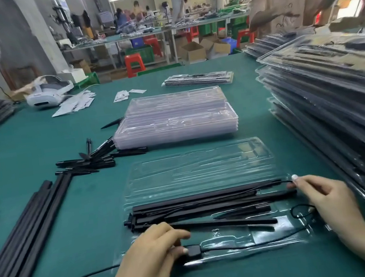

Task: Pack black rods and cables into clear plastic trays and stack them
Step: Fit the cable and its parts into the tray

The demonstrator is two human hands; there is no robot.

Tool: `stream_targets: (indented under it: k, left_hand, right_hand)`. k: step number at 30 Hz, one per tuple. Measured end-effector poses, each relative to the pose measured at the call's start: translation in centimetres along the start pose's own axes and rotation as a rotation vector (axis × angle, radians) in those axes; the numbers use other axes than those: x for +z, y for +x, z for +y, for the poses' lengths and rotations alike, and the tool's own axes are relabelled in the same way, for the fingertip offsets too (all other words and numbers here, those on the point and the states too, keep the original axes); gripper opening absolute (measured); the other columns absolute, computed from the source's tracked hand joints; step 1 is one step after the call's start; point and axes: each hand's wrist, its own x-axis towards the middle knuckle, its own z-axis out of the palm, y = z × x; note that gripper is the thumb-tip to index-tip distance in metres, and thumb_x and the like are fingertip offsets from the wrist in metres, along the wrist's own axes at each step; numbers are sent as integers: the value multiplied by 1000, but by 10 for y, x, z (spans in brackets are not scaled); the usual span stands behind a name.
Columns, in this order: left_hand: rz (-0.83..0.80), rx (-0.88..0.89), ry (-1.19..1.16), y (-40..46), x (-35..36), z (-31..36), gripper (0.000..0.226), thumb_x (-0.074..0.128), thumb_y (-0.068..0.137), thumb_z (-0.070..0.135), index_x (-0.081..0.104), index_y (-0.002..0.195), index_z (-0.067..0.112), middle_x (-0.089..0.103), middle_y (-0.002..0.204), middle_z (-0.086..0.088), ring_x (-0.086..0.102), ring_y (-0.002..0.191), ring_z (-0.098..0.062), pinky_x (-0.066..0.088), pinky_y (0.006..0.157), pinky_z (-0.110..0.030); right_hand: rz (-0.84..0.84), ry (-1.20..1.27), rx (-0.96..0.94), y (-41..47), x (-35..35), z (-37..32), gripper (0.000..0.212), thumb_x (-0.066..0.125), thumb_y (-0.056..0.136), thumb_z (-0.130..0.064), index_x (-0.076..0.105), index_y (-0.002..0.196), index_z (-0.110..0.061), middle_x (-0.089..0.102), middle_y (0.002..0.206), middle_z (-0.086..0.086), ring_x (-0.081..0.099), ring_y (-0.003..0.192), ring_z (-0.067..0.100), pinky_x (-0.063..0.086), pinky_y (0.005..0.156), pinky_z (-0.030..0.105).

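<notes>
Head view: an open clear tray [201, 173] lies on the green worktop [37, 138], black rods [208, 203] filling its near half. The left hand [150, 254] pinches the cable's plug [193, 251]; the right hand [324, 198] pinches the thin cable [285, 181] end. Packing is under way; next, the cable likely needs seating in its channel.

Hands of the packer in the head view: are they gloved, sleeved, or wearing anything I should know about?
Both are bare. The left hand has no glove, ring or watch showing, and its forearm is uncovered to the frame's edge. The right hand is likewise ungloved, with a bare wrist and forearm. The fingernails carry a pale, light-coloured polish, clearest on the right index fingertip. No sleeves enter the view.
</notes>
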Motion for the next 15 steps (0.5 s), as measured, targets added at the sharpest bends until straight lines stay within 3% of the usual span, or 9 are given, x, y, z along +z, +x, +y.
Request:
stream_targets:
  k: [5, 7, 9, 11, 15]
  left_hand:
    - [-69, -14, -14, -11, -4, -8, 34, 75, 64, 21, 57, 89, 37, 62, 80, 22, 50, 72, 5, 43, 61, -11]
    - [-10, -86, -83, -8, -3, -13, 45, 81, 66, 11, 51, 88, 36, 59, 77, 24, 48, 75, 4, 41, 67, -14]
    - [89, -91, -102, 0, -1, -11, 52, 87, 58, -1, 53, 80, 32, 56, 73, 21, 46, 71, 1, 41, 63, -19]
    - [193, -86, -112, 10, 2, -5, 45, 89, 55, -4, 58, 69, 25, 55, 69, 18, 48, 68, -4, 42, 59, -24]
    - [293, -67, -76, 18, 11, 0, 28, 86, 64, 8, 59, 61, 17, 55, 63, 17, 51, 63, -7, 42, 53, -26]
  right_hand:
    - [6, -7, -10, -9, 15, -3, 24, 65, 89, -21, 73, 67, -27, 69, 70, -26, 59, 72, -18, 36, 60, -1]
    - [6, 2, 2, -9, 19, -4, 24, 65, 89, -22, 73, 66, -27, 70, 71, -24, 59, 71, -17, 36, 59, 0]
    - [2, 26, 5, -9, 23, -6, 25, 65, 89, -23, 73, 66, -26, 70, 70, -22, 59, 69, -16, 36, 60, 1]
    - [-1, 48, 6, -11, 27, -8, 25, 65, 89, -23, 73, 65, -26, 71, 69, -19, 58, 64, -11, 36, 57, 2]
    - [1, 88, 25, -11, 29, -11, 27, 66, 88, -20, 74, 63, -26, 68, 60, -16, 53, 51, -6, 34, 43, 4]
